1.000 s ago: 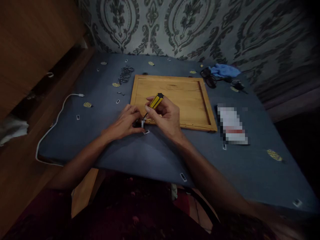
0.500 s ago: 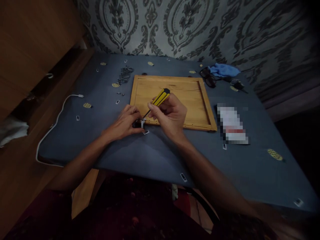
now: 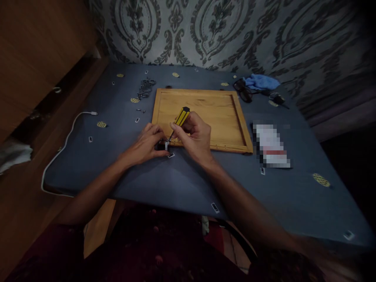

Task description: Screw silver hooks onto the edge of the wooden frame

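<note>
A shallow wooden panel with a raised frame (image 3: 202, 107) lies flat on the table. My right hand (image 3: 195, 137) grips a yellow and black screwdriver (image 3: 182, 116), tilted, its tip down at the panel's near left edge. There a small metal hinge (image 3: 167, 145) sits against the frame. My left hand (image 3: 145, 145) is closed around this hinge, with the fingers on the wood and the thumb on the near side. Part of the hinge is hidden by those fingers, and any screw under the tip is too small to make out.
Left of the panel lie a pile of metal hinges (image 3: 146, 87) and a few loose screws (image 3: 141, 111). Sunglasses (image 3: 243, 91), a blue cloth (image 3: 261, 82) and keys (image 3: 277, 98) are at the back right. A blurred packet (image 3: 272, 145) lies right; a white cable (image 3: 66, 143) runs left.
The screwdriver handle has swung left and stands steeper, with my right hand shifted slightly left and turned. My left hand stays on the hinge.
</note>
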Tool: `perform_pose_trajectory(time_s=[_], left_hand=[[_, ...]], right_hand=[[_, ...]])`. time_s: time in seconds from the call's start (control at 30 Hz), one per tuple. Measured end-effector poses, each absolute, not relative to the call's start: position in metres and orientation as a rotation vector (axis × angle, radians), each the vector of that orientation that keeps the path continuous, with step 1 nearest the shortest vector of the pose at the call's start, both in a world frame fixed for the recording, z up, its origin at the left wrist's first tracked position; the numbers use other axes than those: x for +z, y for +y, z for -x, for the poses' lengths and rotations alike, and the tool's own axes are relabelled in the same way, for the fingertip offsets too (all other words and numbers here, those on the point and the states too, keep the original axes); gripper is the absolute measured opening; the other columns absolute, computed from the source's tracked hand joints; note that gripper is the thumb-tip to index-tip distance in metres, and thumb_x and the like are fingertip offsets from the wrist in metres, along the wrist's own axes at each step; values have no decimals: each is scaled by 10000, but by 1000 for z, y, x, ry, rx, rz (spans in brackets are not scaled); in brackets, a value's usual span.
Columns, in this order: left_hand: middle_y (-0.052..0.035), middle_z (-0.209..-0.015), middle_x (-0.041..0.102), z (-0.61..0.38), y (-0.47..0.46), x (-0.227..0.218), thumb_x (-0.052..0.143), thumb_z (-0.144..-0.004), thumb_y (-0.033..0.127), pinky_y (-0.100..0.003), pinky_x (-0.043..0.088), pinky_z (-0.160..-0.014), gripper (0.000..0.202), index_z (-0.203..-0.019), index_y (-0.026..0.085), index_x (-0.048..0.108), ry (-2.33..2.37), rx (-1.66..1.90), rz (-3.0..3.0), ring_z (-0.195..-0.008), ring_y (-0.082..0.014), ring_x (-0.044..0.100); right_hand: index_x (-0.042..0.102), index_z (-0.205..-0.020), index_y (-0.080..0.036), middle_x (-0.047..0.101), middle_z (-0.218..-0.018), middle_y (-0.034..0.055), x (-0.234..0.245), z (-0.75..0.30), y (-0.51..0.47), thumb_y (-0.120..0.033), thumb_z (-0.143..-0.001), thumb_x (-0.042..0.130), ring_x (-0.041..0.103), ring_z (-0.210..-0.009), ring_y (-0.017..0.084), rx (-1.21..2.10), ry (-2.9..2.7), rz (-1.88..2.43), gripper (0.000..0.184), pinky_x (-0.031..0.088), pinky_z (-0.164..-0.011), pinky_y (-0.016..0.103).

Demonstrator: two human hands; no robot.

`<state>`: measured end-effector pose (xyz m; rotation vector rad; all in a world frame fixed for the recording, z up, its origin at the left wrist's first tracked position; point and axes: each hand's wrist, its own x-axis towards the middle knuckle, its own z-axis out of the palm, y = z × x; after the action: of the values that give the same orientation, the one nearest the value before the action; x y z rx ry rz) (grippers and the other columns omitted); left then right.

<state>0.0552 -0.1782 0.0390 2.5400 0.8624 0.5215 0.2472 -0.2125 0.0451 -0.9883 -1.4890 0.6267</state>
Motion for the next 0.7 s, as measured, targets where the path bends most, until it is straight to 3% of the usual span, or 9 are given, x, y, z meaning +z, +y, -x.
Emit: perform_pose_trajectory(time_s=[0.47, 0.7], left_hand=[[-90, -1133, 613, -56, -178, 40, 751, -876, 542, -471, 453, -1001, 436, -1127, 189, 701, 899, 484, -2547, -1104, -296, 510], [-101, -1177, 634, -52, -179, 46, 768, -849, 588, -476, 468, -995, 506, -1159, 196, 689, 927, 520, -2598, -1114, -309, 527]], right_hand=[[602, -867, -246, 584, -758, -7, 47, -247, -214, -492, -944, 689, 631, -764, 189, 547, -1559, 1029, 272, 570, -660, 325], [572, -844, -258, 611, -766, 0, 51, -246, -216, -503, -956, 670, 622, -729, 181, 567, -1560, 1033, 287, 553, -603, 312]])
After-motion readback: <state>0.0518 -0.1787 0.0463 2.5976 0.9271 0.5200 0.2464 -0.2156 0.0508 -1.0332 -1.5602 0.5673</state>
